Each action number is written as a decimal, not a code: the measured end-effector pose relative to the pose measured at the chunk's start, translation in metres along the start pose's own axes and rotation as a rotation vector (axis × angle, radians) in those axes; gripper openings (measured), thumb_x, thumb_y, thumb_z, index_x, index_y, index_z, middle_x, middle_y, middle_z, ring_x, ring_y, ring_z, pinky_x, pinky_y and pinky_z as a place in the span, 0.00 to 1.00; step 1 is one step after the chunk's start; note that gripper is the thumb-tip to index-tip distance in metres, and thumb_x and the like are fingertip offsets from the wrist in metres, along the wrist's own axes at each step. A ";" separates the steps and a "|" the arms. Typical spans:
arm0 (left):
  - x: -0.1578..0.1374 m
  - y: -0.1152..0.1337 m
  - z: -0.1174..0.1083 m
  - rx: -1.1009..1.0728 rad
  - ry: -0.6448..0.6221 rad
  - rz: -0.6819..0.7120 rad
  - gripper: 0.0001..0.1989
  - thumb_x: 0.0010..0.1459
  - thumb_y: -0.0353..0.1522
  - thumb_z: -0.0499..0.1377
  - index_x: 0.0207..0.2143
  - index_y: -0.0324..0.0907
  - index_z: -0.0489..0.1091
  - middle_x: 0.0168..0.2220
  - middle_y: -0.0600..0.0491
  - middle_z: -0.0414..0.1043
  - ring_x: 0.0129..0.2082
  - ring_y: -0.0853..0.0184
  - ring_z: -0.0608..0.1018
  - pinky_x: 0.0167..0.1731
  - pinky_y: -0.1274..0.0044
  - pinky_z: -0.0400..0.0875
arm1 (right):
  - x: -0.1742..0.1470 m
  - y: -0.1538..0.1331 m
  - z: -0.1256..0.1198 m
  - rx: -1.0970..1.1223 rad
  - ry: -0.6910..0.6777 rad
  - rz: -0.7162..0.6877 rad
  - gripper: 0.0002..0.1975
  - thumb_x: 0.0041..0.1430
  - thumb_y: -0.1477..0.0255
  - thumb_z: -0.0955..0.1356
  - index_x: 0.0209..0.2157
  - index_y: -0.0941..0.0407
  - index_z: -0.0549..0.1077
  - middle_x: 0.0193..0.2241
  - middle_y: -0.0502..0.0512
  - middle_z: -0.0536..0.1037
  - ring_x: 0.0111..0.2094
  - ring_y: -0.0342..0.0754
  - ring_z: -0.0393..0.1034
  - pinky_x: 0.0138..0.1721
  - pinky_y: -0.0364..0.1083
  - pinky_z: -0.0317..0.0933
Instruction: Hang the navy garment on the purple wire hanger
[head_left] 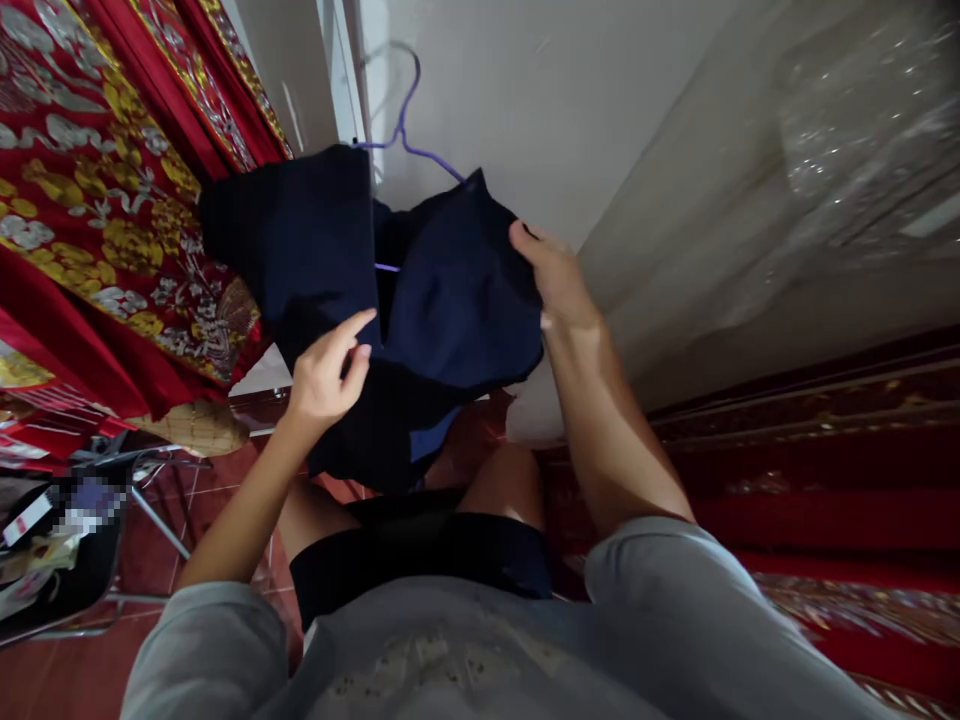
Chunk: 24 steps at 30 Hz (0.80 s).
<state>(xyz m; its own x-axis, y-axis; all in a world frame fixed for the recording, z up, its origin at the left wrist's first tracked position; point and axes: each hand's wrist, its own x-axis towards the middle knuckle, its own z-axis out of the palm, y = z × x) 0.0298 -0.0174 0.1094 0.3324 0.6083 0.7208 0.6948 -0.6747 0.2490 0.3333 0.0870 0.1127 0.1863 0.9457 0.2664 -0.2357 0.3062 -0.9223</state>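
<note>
A dark navy garment [461,310], which looks like a jacket, hangs in front of me on a thin purple wire hanger [403,125]. Its front is parted below the hook, and a short piece of the hanger's lower bar shows in the gap. My right hand [559,275] grips the garment's right side, thumb in front and the other fingers hidden behind the cloth. Beside the front edge, my left hand [330,370] points its index finger at the cloth, with the thumb held apart. Whether that fingertip touches the fabric is unclear.
Red cloth embroidered in gold and silver [127,210] hangs at the left. A pale wall [540,100] stands behind the hanger, with clear plastic sheeting [862,150] to the right. A black chair [97,575] holding small items stands on the red tiled floor [150,560].
</note>
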 end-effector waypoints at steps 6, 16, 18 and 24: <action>-0.024 -0.024 0.030 0.115 -0.369 -0.265 0.28 0.67 0.33 0.56 0.69 0.48 0.61 0.38 0.51 0.79 0.29 0.65 0.78 0.34 0.75 0.72 | -0.028 -0.008 0.021 0.055 -0.198 0.118 0.20 0.53 0.54 0.77 0.38 0.55 0.78 0.39 0.59 0.84 0.54 0.59 0.77 0.54 0.59 0.74; -0.038 -0.007 0.056 0.254 -0.583 -0.374 0.25 0.70 0.39 0.53 0.67 0.47 0.62 0.37 0.48 0.81 0.35 0.59 0.83 0.41 0.70 0.75 | -0.045 0.016 -0.013 -0.033 -0.195 0.193 0.23 0.48 0.46 0.76 0.33 0.51 0.79 0.32 0.58 0.83 0.47 0.60 0.80 0.47 0.58 0.77; -0.037 -0.012 0.061 0.318 -0.704 -0.424 0.26 0.70 0.39 0.54 0.68 0.45 0.61 0.39 0.44 0.82 0.39 0.53 0.84 0.42 0.66 0.75 | -0.049 0.013 -0.011 -0.064 -0.196 0.167 0.25 0.50 0.44 0.75 0.33 0.52 0.79 0.32 0.57 0.83 0.46 0.60 0.80 0.46 0.58 0.77; -0.062 -0.027 0.069 0.260 -0.778 -0.494 0.14 0.68 0.39 0.55 0.46 0.43 0.77 0.39 0.42 0.80 0.40 0.50 0.83 0.38 0.67 0.73 | -0.048 0.030 -0.016 -0.307 -0.091 -0.069 0.23 0.59 0.47 0.70 0.36 0.54 0.78 0.34 0.56 0.81 0.46 0.56 0.78 0.48 0.56 0.74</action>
<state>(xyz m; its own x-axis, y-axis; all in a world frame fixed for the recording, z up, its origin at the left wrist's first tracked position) 0.0341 -0.0085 0.0134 0.2292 0.9699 -0.0825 0.9588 -0.2103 0.1908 0.3331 0.0489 0.0681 0.1021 0.9340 0.3423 0.0758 0.3358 -0.9389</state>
